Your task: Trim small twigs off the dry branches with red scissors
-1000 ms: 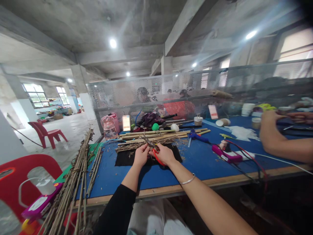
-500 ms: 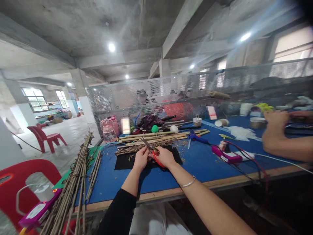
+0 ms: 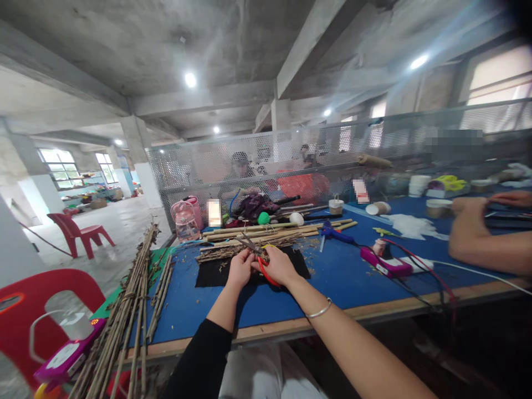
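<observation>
My right hand (image 3: pixel 279 266) is closed around red-handled scissors (image 3: pixel 269 274), whose metal blades point up and to the left. Close beside it, my left hand (image 3: pixel 241 267) is pinched near the blades; what its fingers hold is too small to make out. Both hands are over a black cloth (image 3: pixel 210 274) on the blue tabletop. Just beyond them lie thin, dry brown twigs (image 3: pixel 216 254) with bits of leaf, and behind these some smoother pale sticks (image 3: pixel 307 228).
A long bundle of sticks (image 3: pixel 128 299) leans over the table's left edge. To the right are a blue glue gun (image 3: pixel 338 234), a purple power strip (image 3: pixel 386 265) with cables, and a co-worker's arm (image 3: pixel 477 244). A perforated metal screen (image 3: pixel 199 166) stands behind.
The hands stay nearly in place at the scissors, whose yellow inner handle edge now shows more. The view has tilted slightly. At right, the co-worker's hands have shifted a little.
</observation>
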Motion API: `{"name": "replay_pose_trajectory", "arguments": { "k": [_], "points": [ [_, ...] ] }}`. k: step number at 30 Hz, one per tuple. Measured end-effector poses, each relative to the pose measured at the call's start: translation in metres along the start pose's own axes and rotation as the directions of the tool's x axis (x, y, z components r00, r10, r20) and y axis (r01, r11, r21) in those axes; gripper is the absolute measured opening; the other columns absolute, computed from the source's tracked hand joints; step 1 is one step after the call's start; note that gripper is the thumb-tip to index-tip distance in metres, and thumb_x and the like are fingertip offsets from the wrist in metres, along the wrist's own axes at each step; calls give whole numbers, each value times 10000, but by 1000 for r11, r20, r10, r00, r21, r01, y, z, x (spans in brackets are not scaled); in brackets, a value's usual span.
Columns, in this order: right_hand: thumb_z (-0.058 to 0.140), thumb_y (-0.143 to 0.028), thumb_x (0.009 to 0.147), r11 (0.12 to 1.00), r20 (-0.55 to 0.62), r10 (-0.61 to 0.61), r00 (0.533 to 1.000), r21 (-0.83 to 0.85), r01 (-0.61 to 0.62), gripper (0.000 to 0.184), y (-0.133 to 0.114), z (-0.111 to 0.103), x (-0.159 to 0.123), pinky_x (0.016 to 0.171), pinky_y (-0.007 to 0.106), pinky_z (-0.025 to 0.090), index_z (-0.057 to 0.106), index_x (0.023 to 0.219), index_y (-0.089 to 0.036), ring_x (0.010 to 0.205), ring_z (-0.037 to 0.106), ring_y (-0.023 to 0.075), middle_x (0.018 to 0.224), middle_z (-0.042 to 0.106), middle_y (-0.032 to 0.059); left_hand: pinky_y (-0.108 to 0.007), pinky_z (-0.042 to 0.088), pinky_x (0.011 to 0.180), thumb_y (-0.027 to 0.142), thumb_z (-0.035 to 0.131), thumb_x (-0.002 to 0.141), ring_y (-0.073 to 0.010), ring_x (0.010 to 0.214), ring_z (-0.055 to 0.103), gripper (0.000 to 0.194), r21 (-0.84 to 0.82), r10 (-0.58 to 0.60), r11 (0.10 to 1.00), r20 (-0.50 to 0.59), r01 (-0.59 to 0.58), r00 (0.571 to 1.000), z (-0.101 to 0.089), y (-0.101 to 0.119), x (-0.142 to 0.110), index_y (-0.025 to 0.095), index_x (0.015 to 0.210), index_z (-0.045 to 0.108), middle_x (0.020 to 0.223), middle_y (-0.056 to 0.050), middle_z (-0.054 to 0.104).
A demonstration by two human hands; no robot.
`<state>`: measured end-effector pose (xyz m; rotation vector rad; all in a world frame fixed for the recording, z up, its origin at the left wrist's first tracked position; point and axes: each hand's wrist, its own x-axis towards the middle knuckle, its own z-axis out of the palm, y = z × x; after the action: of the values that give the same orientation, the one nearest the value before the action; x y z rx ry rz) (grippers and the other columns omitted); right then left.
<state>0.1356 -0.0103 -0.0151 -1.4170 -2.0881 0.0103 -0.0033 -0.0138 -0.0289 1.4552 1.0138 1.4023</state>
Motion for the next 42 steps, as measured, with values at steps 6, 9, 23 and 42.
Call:
{"name": "replay_pose_trajectory", "arguments": {
  "k": [6, 9, 23, 42],
  "points": [
    [506, -571, 736, 1000, 16, 9, 1000, 10, -10, 433, -2, -3, -2, 715, 280, 353, 504, 900, -171, 879, 537, 203, 900, 581, 80, -187, 335, 404, 405, 544, 712, -63, 401, 386, 399, 34, -28, 999, -15, 28, 1000, 2, 4, -3, 134, 999, 604, 554, 23, 533],
    [501, -562, 746, 998, 68, 56, 996, 38, -59, 414, -4, -5, -4, 656, 260, 348, 502, 911, -182, 833, 562, 190, 878, 603, 61, -191, 357, 416, 397, 555, 704, -68, 419, 410, 408, 21, -41, 999, -23, 41, 999, 2, 3, -2, 139, 1016, 602, 574, 20, 550],
    [437, -665, 723, 993, 136, 119, 983, -23, -117, 489, -4, -6, -2, 632, 264, 355, 531, 877, -209, 822, 600, 209, 842, 651, 63, -180, 342, 402, 345, 525, 742, -68, 434, 435, 361, 37, -22, 999, -46, 24, 999, 0, 6, -2, 142, 1031, 596, 676, -15, 613],
    [433, -688, 705, 993, 110, 110, 988, 32, -114, 515, 0, 1, -3, 592, 248, 334, 526, 883, -213, 776, 585, 184, 857, 624, 41, -182, 404, 443, 303, 574, 719, -57, 442, 471, 188, -209, -112, 972, -17, 106, 994, 4, 5, -1, 142, 812, 601, 649, 5, 590]
  ]
}}
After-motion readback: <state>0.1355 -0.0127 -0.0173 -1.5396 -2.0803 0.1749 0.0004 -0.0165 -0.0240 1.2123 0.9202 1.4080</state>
